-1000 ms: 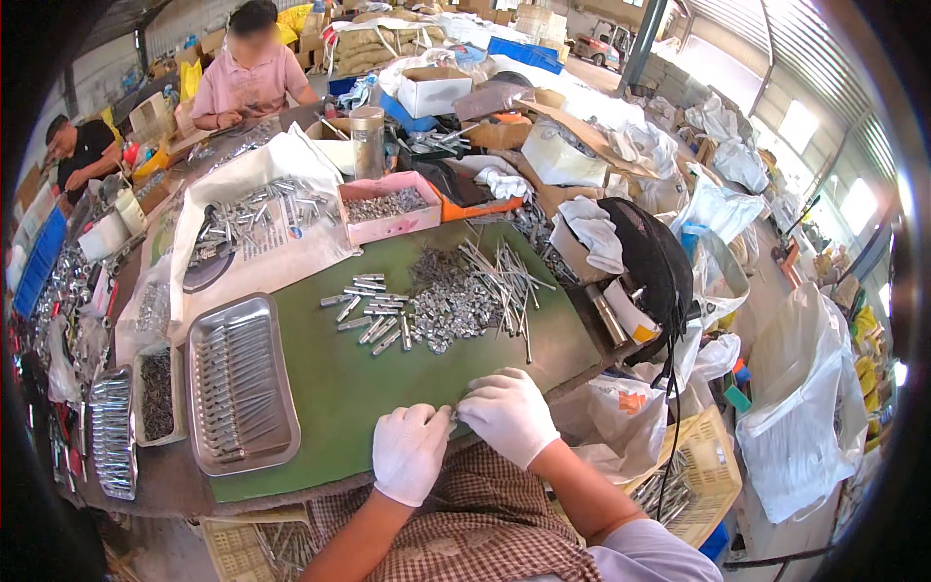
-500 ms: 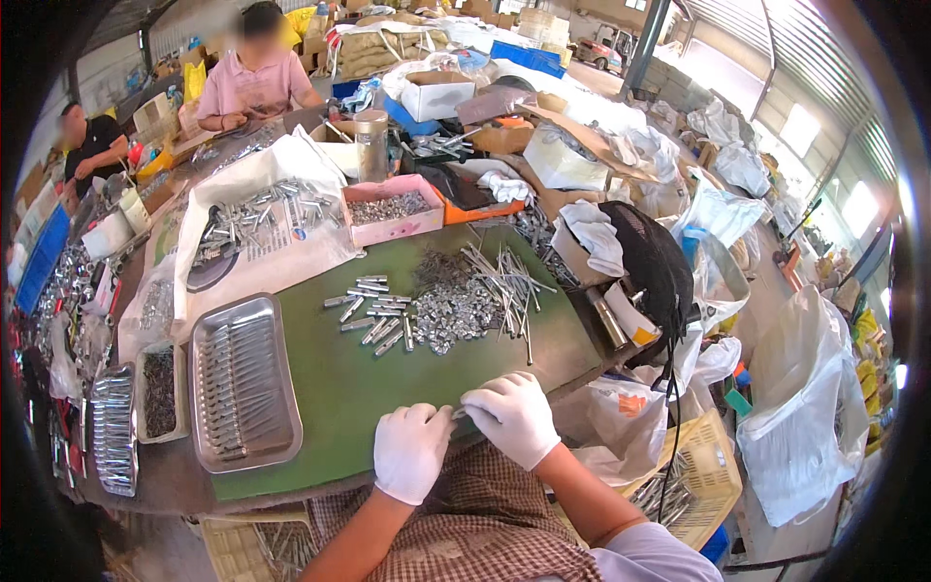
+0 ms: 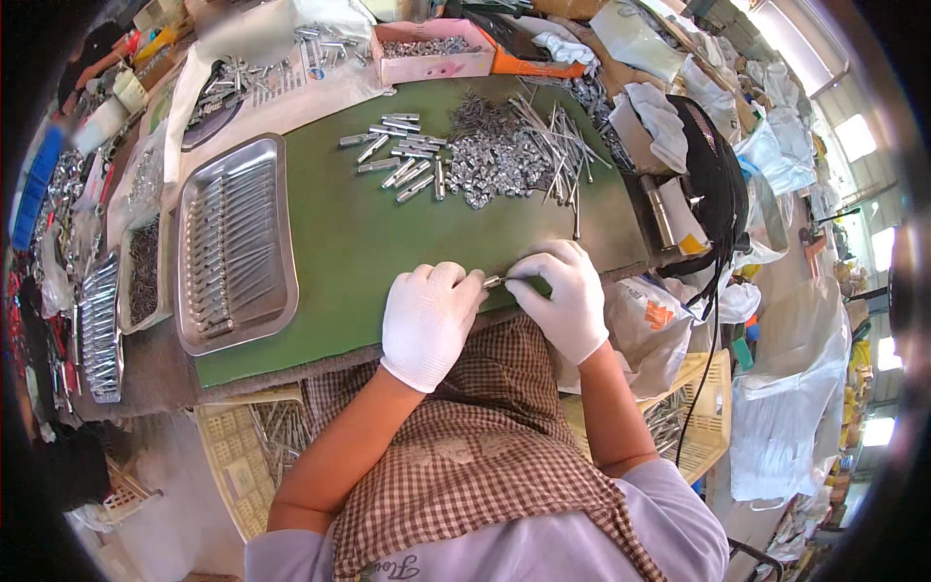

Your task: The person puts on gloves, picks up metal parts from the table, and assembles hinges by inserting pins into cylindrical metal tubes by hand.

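In white gloves, my left hand (image 3: pixel 431 322) and my right hand (image 3: pixel 566 299) face each other at the near edge of the green work mat (image 3: pixel 339 233). Their fingertips pinch a small silver metal cylinder (image 3: pixel 494 281) that bridges the gap between them. Most of it is covered by the fingers. Beyond the hands lie silver metal tubes (image 3: pixel 407 150), a heap of small shiny metal pieces (image 3: pixel 495 170), a darker pile of tiny parts (image 3: pixel 482 116) and thin metal rods (image 3: pixel 562 136).
Left on the mat is a steel tray (image 3: pixel 291 281) with rods lined up in it. A bin of dark small parts (image 3: pixel 145 267) and another loaded tray (image 3: pixel 102 330) stand beside it. A pink box (image 3: pixel 436 65) is at the back; yellow crates (image 3: pixel 221 456) sit below the table.
The view has tipped down and closer, so the co-workers at the back are mostly out of frame. My hands still meet at the mat's edge, and the metal cylinder now shows between them.
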Motion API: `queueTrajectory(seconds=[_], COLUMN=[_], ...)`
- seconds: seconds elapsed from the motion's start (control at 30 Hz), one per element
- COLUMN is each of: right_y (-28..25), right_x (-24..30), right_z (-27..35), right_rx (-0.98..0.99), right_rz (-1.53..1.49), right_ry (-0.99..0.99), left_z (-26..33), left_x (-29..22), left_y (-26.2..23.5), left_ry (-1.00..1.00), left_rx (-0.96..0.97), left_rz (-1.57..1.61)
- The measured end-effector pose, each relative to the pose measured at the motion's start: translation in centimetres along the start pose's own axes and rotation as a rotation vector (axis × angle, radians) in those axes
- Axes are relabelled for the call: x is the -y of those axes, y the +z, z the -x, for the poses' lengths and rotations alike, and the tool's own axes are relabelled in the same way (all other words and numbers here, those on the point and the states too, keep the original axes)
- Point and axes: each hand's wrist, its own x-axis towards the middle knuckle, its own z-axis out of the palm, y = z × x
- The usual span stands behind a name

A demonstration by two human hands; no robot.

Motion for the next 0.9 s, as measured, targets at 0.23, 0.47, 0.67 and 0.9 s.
queueTrajectory(seconds=[0.23,0.47,0.67,0.9], right_y=[0.0,-0.7,-0.5,-0.5], right_x=[0.4,1.8,1.0,1.5], right_z=[-0.1,-1.5,-1.8,-1.6], right_rx=[0.125,0.305,0.237,0.331], right_rz=[0.221,0.443,0.308,0.47], right_ry=[-0.155,-0.39,-0.396,-0.424], left_z=[0.5,1.0,0.6,0.8], left_x=[-0.6,-0.9,-0.8,-0.5], left_y=[0.0,-0.5,-0.4,-0.1], left_ry=[0.018,0.015,0.01,0.019], left_rx=[0.004,0.034,0.032,0.006], left_rz=[-0.036,0.002,-0.026,-0.019])
